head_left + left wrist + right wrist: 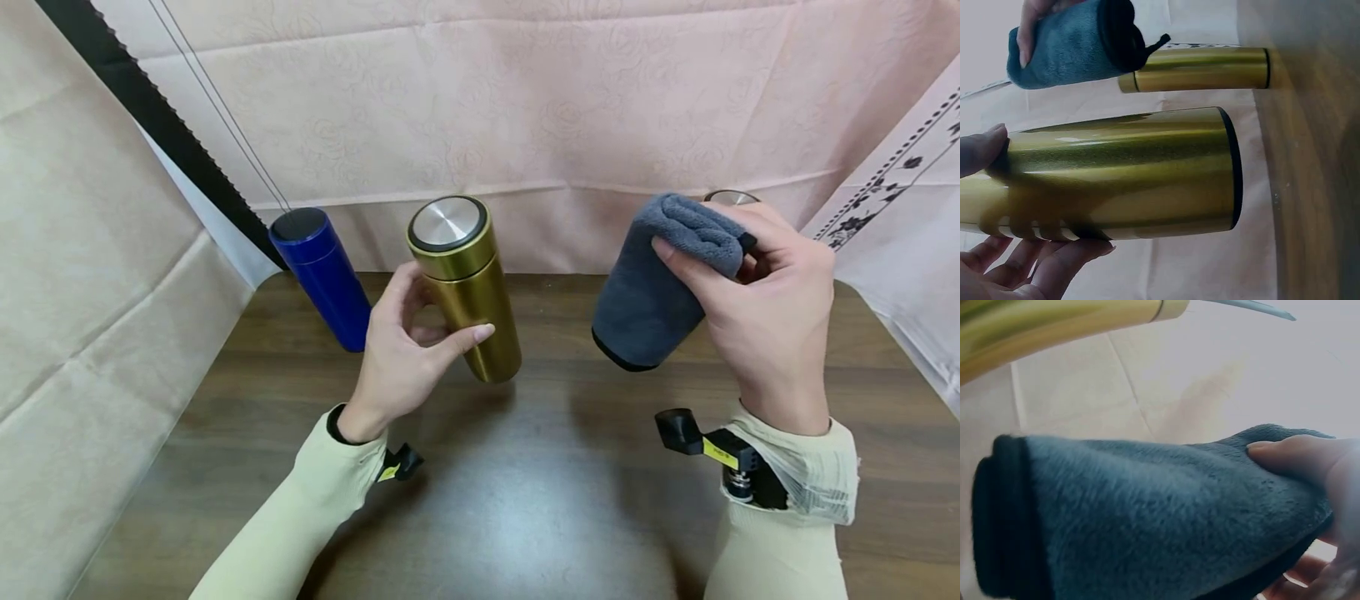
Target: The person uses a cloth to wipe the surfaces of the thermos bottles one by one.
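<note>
My left hand (397, 358) grips a gold thermos bottle (491, 292) with a silver-topped lid, thumb on one side and fingers on the other. In the left wrist view the bottle's dark base (1235, 169) hangs above the tabletop. A folded grey-blue plush cloth (648, 292) with dark edging is pinched at its upper end by my right hand (787, 308). The cloth is held up to the right of the bottle, apart from it. Some fingers of the right hand are hidden behind the cloth.
A blue thermos bottle (326, 283) with a dark lid stands left of my left hand. A second gold bottle (1204, 69) stands behind the cloth, mostly hidden in the head view. Pale fabric (562, 108) hangs behind the brown wooden table (487, 517).
</note>
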A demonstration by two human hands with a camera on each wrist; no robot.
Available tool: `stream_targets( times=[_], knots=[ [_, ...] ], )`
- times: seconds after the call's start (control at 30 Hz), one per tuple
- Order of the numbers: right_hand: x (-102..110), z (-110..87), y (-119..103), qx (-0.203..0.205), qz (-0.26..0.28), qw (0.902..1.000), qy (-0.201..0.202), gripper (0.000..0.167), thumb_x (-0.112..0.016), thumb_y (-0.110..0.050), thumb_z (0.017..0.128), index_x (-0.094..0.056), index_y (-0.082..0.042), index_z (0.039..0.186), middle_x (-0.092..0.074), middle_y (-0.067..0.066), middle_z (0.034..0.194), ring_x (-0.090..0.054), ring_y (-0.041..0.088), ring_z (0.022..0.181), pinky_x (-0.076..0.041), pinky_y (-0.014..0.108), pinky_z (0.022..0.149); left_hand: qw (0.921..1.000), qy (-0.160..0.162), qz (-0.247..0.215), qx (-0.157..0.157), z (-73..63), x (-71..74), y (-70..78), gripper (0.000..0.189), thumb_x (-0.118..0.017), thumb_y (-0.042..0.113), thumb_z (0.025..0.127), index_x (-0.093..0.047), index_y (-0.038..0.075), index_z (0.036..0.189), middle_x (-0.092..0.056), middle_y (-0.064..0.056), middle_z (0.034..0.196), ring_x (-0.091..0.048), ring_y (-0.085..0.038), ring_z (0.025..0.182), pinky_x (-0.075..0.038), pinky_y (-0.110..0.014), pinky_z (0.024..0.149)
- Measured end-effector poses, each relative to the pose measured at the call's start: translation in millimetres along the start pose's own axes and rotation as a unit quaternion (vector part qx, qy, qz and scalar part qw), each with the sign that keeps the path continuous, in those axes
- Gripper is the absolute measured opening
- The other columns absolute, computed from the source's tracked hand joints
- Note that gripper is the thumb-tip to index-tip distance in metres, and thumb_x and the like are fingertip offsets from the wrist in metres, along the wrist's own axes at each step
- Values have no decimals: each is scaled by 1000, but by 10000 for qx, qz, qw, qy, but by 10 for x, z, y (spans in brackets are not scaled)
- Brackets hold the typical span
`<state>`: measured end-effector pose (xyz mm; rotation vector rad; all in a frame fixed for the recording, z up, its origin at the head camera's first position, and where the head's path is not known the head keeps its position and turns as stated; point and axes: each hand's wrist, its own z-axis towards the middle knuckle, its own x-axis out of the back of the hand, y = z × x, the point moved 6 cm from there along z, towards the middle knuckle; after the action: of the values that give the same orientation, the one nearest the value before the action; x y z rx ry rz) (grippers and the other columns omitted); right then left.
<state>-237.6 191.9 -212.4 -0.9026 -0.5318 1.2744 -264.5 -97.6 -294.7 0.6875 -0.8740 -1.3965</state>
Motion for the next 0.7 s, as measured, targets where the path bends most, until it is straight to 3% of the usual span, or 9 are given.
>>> stream_targets(
  times=[0.23,0.4,0.7],
  knots=[
    [106,4,-19,-27,203,9994,263,37,-85,10,72,-75,10,107,-73,8,101,-67,18,95,-55,18,83,9975,-390,220,545,-47,-163,-163,69,-88,4,77,-54,18,136,-65,-4,123,-64,-19,111,-63,-37,84],
    [169,11,-42,190,576,9970,475,39,-87,12,69,-72,16,105,-73,13,101,-67,22,96,-56,22,83,9953,-649,181,702,-90,-276,-285,68,-88,5,78,-53,18,135,-64,-4,124,-64,-20,113,-62,-39,88],
    [271,2,-120,437,700,9916,1000,43,-89,12,65,-72,18,104,-71,18,100,-67,27,94,-59,26,82,9912,-896,398,893,-157,-466,-457,68,-88,10,79,-52,20,136,-62,-2,125,-62,-19,115,-61,-42,91]
  ],
)
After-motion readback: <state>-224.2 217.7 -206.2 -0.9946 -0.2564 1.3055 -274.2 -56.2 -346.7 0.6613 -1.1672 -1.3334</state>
